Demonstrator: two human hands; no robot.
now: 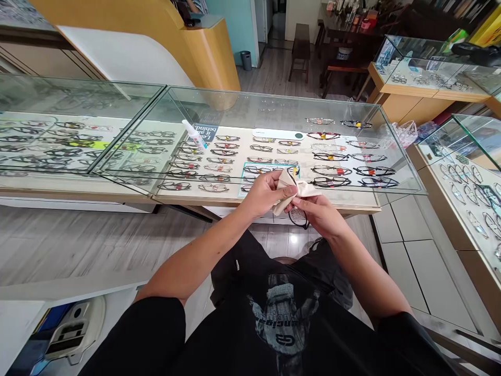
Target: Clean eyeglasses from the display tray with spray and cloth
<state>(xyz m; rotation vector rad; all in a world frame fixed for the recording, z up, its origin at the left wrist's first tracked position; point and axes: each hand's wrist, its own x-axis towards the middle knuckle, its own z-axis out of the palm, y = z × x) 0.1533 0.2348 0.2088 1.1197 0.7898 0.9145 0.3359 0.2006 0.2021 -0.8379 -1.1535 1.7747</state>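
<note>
A pair of dark-framed eyeglasses (299, 219) hangs between my hands, partly wrapped in a cream cleaning cloth (282, 207). My left hand (270, 194) is closed on the cloth, its thumb pressing over the upper part of the glasses. With fingers pinched together, my right hand (315, 210) grips the glasses and the cloth's lower right part. One rim shows below the cloth; most of the other is covered. Both hands are just in front of the glass display case (270, 206), near its front edge. A white bottle (194, 134) stands tilted in view on the case's glass top.
Inside the case lie several rows of eyeglasses (331, 156) with coloured tags. Another glass case (465, 183) stands at the right, and a third case (434, 78) behind it. A wooden bench (300, 47) and a small bin (246, 60) are beyond the counter.
</note>
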